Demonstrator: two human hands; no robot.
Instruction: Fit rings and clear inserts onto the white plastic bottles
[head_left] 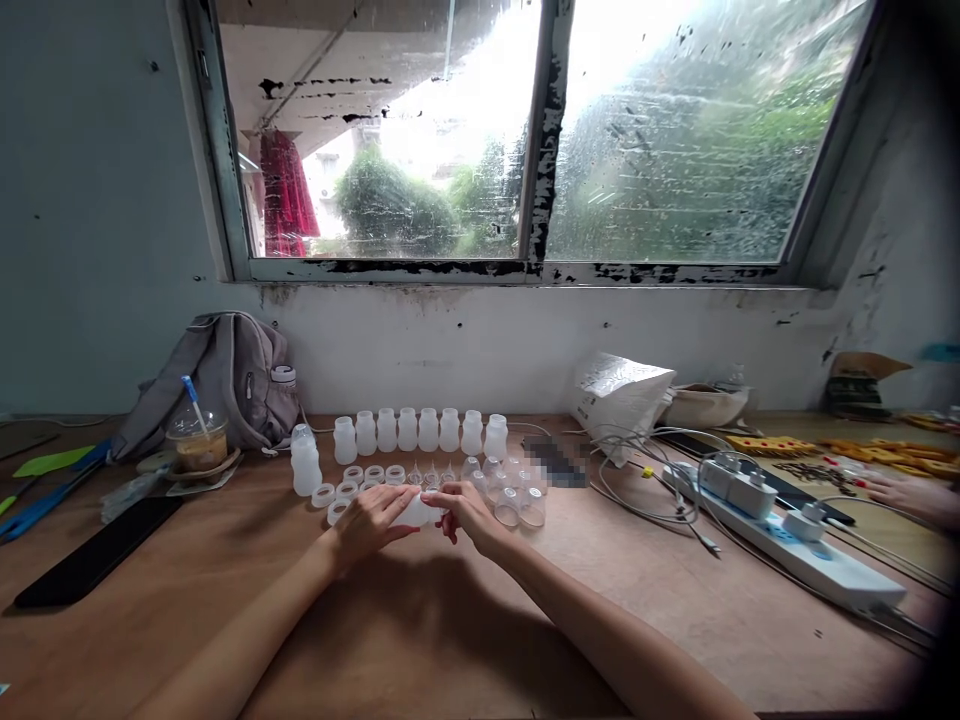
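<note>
My left hand (373,520) and my right hand (466,512) meet over the table, both closed around a frosted white baby bottle (417,510). Fingers hide most of it, so its far end cannot be made out. Behind them, several frosted bottles (407,430) stand upright in a row, and a taller one (304,462) stands at the row's left end. White screw rings (322,495) lie beside my left hand. Clear teats (432,474) sit just beyond my fingers. Transparent domed caps (532,508) are grouped to the right of my right hand.
At left are a black flat slab (97,555), a drink cup (196,445) and a grey backpack (232,385). On the right lie tangled cables (637,490), a power strip (825,565) and a silvery bag (619,395). Another person's hand (911,497) reaches in at the far right.
</note>
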